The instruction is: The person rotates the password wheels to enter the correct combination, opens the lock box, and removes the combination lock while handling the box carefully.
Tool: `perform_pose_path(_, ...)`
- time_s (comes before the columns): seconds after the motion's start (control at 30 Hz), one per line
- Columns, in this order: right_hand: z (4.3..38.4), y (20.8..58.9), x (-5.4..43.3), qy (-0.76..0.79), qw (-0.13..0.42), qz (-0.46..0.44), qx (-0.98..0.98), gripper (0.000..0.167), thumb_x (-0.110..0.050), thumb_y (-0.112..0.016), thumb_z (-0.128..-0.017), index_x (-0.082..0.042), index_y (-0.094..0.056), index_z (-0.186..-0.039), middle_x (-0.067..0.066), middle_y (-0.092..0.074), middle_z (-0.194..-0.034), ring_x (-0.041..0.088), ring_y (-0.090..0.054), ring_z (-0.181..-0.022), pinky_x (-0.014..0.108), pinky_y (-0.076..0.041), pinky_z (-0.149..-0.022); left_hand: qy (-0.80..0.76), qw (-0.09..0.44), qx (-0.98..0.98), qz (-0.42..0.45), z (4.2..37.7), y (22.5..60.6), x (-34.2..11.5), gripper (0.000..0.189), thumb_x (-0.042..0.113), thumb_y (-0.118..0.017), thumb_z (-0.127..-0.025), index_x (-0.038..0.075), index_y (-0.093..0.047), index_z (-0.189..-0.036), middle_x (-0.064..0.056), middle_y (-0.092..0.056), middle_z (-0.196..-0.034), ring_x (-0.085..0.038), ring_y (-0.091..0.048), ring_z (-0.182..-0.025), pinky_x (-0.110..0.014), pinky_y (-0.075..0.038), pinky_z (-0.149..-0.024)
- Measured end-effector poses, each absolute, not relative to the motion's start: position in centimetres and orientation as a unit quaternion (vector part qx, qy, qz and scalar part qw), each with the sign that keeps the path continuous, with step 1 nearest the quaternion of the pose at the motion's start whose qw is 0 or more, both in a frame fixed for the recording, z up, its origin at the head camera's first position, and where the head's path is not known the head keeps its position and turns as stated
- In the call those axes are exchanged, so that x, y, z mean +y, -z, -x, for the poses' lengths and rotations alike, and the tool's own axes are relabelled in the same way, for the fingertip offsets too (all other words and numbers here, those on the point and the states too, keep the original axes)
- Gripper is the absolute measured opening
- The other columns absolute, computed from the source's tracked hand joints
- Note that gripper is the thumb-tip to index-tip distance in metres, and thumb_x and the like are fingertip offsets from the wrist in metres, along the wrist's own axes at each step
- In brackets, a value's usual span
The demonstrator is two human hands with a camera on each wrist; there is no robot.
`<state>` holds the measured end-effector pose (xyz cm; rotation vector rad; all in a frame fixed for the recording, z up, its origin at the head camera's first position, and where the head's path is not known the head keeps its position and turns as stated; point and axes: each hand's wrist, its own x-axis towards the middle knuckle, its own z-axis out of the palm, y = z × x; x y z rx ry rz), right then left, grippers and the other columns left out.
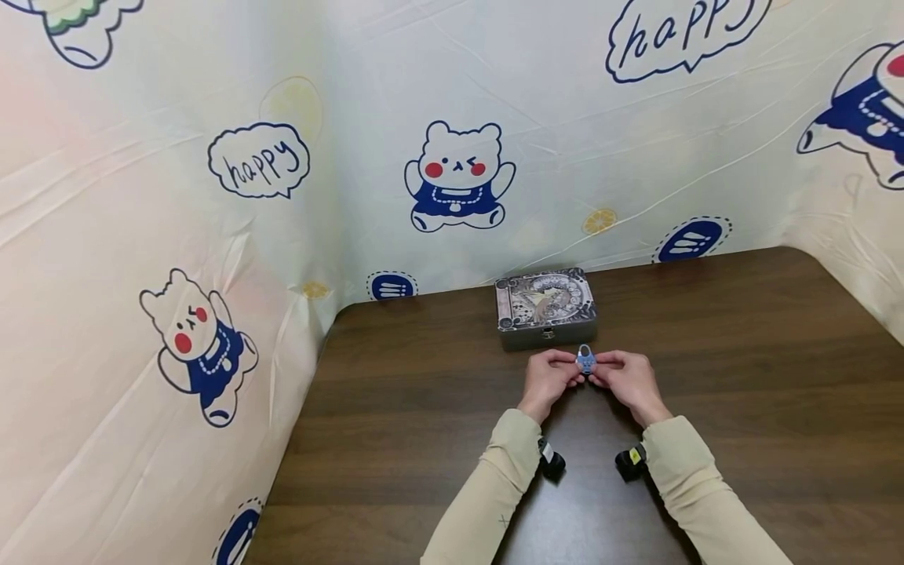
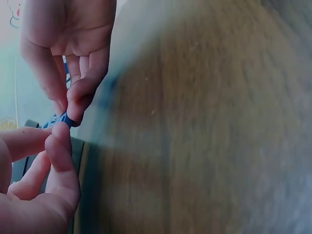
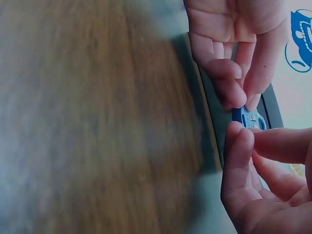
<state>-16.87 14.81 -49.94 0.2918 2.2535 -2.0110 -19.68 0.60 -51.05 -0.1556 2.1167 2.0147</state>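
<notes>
A small blue combination padlock is held upright between both hands in the head view, its shackle pointing up and away. My left hand pinches it from the left with thumb and fingertips. From the other side, the right hand pinches it in the same way. Little number windows show on the padlock in the right wrist view. Just beyond the hands sits a closed decorated box, with a metal latch on its front. Fingertips cover the padlock's sides.
Everything rests on a dark brown wooden table. A pale printed curtain hangs along its back and left edges. Dark wrist cameras are strapped at both cuffs, below the hands.
</notes>
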Motion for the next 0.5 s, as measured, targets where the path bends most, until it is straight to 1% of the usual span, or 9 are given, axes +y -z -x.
perform_pose_path(0.17,16.6,50.0,15.2,0.658,0.051,-0.099,0.744,0.035,-0.001,-0.059,-0.092,0.019,-0.054,-0.119,0.01,-0.071,-0.088,0.001,-0.067,-0.069,0.017,-0.056,-0.067,-0.664,0.094,0.74,0.048,19.4,50.9,1.4,0.009,-0.001,-0.072,-0.08,0.0,-0.072,-0.089,-0.012,-0.072,-0.073,-0.009,-0.063,-0.057,-0.02,-0.052,-0.055)
perform_pose_path(0.27,16.4,49.8,15.5,0.65,0.05,-0.1,0.751,0.035,-0.002,-0.059,-0.091,0.019,-0.054,-0.119,0.01,-0.072,-0.087,0.0,-0.066,-0.068,0.017,-0.056,-0.066,-0.646,0.09,0.757,0.044,19.4,50.9,1.7,0.008,0.001,-0.073,-0.08,0.001,-0.073,-0.088,-0.01,-0.071,-0.07,-0.008,-0.062,-0.057,-0.019,-0.05,-0.054)
perform_pose_path(0.4,16.2,49.7,16.2,0.619,0.05,-0.1,0.777,0.034,-0.006,-0.061,-0.092,0.017,-0.057,-0.117,0.012,-0.073,-0.087,0.001,-0.066,-0.068,0.017,-0.056,-0.065,-0.621,0.102,0.776,0.036,19.2,50.9,2.2,0.009,0.003,-0.073,-0.081,0.002,-0.074,-0.09,-0.008,-0.07,-0.069,-0.009,-0.061,-0.057,-0.016,-0.044,-0.05)
perform_pose_path(0.5,16.0,49.7,16.7,0.579,0.041,-0.099,0.808,0.031,-0.008,-0.063,-0.09,0.014,-0.062,-0.112,0.015,-0.074,-0.088,0.002,-0.067,-0.068,0.017,-0.054,-0.062,-0.59,0.11,0.8,0.013,19.1,50.9,2.6,0.011,0.006,-0.072,-0.082,0.003,-0.075,-0.093,-0.007,-0.071,-0.07,-0.007,-0.06,-0.057,-0.015,-0.043,-0.05)
